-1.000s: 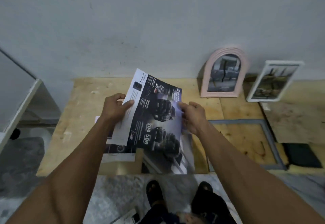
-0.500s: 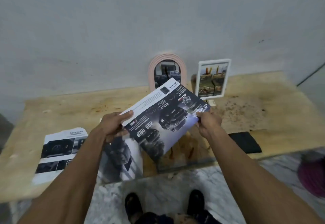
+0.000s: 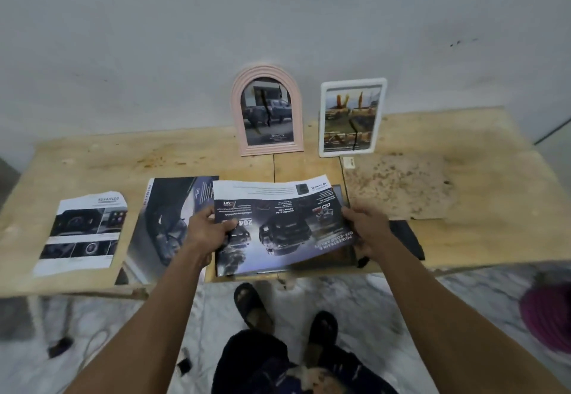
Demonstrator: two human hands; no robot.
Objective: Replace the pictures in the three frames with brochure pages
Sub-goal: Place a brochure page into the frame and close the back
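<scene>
I hold a dark brochure page (image 3: 278, 226) printed with trucks, low over a dark flat frame (image 3: 340, 195) lying on the table. My left hand (image 3: 205, 233) grips the page's left edge and my right hand (image 3: 367, 229) grips its right edge. A pink arched frame (image 3: 266, 72) and a white rectangular frame (image 3: 352, 81) stand against the wall behind, each showing a vehicle picture. Another brochure page (image 3: 167, 223) lies left of my hands. A cut page (image 3: 85, 233) lies further left.
The wooden table (image 3: 479, 239) runs along a grey wall. A dark backing board (image 3: 408, 239) lies by my right hand, with a rough brown patch (image 3: 398, 186) behind it. A small tag (image 3: 349, 162) sits below the white frame. My sandalled feet and a pink object (image 3: 547, 316) are on the floor.
The page has turned from tilted to level and come down over the flat frame at the table's front edge. My view has swung to face the table squarely.
</scene>
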